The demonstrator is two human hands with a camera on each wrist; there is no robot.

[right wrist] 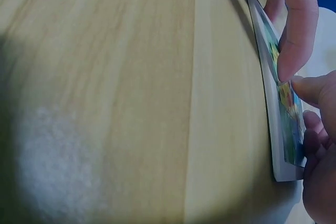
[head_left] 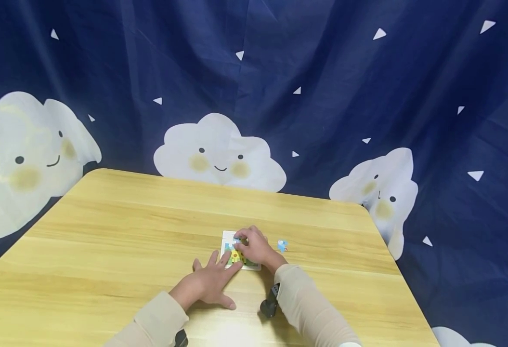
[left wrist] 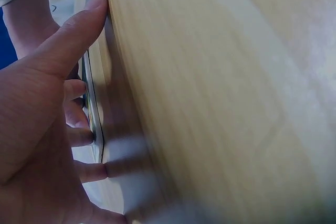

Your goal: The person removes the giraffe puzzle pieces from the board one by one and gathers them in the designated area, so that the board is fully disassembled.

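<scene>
A small jigsaw puzzle (head_left: 250, 264) in a white frame lies on the table, showing a yellow giraffe-like figure on green and blue. My left hand (head_left: 212, 282) spreads its fingers, and its fingertips press on the puzzle's near left part. Over the upper part of the puzzle, my right hand (head_left: 255, 246) curls thumb and index finger around a blue puzzle piece (head_left: 236, 239), mostly covered by the fingers. In the right wrist view, the right thumb (right wrist: 310, 88) is close to a left fingertip at the puzzle's surface. One loose blue-and-white puzzle piece (head_left: 282, 246) lies right of the frame.
The light wooden table (head_left: 106, 241) extends around the puzzle on every side. Behind it hangs a dark blue curtain (head_left: 314, 58) with white clouds and triangles. A black device (head_left: 268, 306) is strapped at the right wrist.
</scene>
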